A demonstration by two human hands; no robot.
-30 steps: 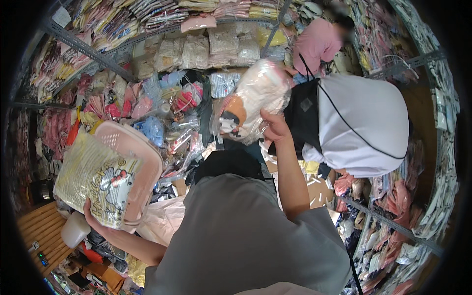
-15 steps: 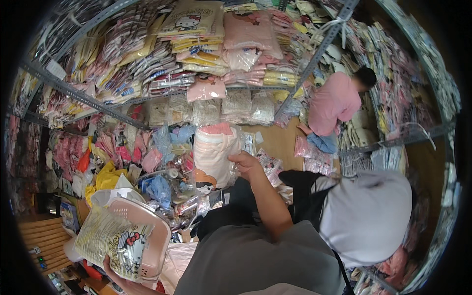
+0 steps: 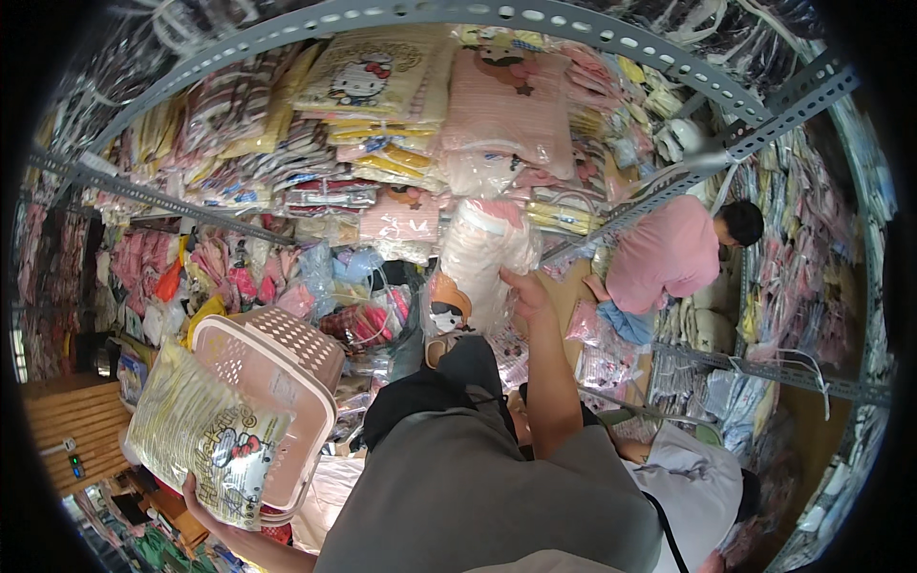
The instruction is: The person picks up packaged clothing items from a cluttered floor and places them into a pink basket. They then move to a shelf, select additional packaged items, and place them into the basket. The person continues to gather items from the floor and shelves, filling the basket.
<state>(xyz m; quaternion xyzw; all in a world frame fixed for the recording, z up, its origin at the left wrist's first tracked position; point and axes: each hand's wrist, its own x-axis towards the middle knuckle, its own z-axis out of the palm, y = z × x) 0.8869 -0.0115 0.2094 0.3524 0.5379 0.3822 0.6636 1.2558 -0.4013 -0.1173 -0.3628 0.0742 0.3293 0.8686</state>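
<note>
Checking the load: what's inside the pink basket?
Nothing visible inside the pink basket; its perforated walls hide the inside. A yellow bagged packet lies against its outer side, with the left hand beneath it.

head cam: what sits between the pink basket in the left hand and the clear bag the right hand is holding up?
In the head view, between the pink basket and the clear bag lies a heap of small bagged garments, pink and blue, on the shelf; no bare stretch.

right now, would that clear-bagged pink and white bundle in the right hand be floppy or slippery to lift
Probably soft and floppy: the bagged bundle bulges like folded cloth. Its glossy plastic wrap looks slippery, so it may slide in the right hand. Likely light, since one raised hand holds it.
</note>
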